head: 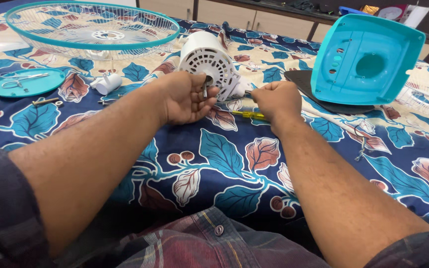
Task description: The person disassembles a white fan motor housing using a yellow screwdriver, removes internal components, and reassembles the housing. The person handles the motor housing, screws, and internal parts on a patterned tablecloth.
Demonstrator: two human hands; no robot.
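Motor housing (207, 59), white and vented, lies on its side on the leaf-print cloth (224, 164), just beyond both hands. We see the left hand (184, 97) curled, fingers pinching a small metal pin (205, 92) upright near the housing's lower edge. The right hand (276, 101) is closed in a fist round a dark tool whose tip points toward the housing; we cannot tell the tool's kind. A yellow screwdriver (249, 115) lies on the cloth under the right hand. A teal base (368, 57) stands tilted to the right; a fan grille (93, 30) rests far left, with a teal lid (26, 82) holding scissors near it.
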